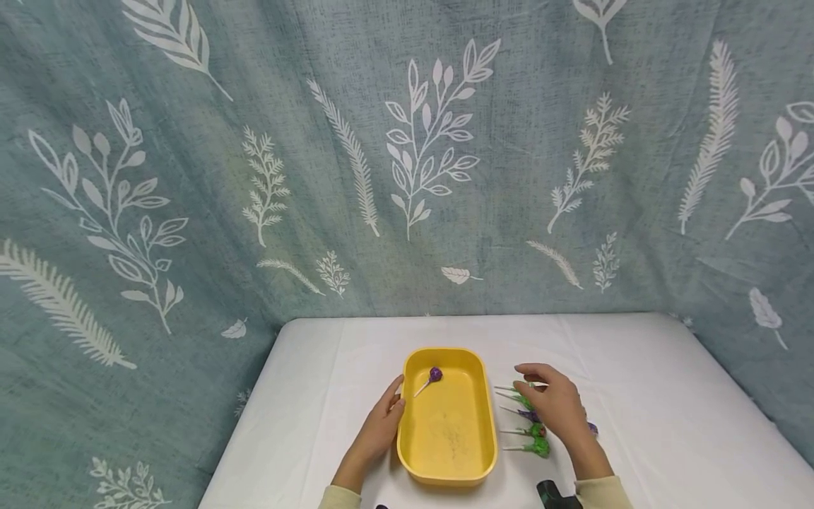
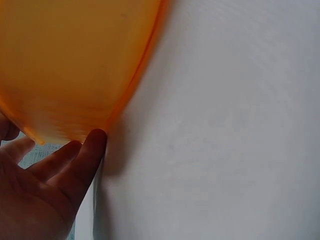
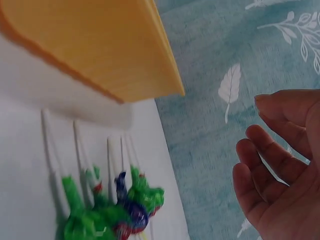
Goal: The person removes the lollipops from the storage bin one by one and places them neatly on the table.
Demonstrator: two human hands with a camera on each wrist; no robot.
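Note:
A yellow tray (image 1: 448, 445) stands on the white table, with one purple-wrapped lollipop (image 1: 435, 374) lying near its far left corner. My left hand (image 1: 381, 423) touches the tray's left wall with extended fingers; in the left wrist view the fingertips (image 2: 97, 137) are right at the tray edge. To the right of the tray lie several lollipops in a row, sticks toward it: green ones (image 1: 539, 447) and a purple one (image 1: 529, 416). Above the far end of that row hovers my right hand (image 1: 555, 403), fingers loosely curved and holding nothing. It partly hides the farther lollipops.
Another purple wrapper (image 1: 593, 428) shows just right of my right wrist, partly covered by it. The white cloth-covered table (image 1: 674, 410) extends to both sides. A teal leaf-patterned curtain (image 1: 356, 170) hangs behind and beside it. A dark device (image 1: 556, 495) sits at the right sleeve.

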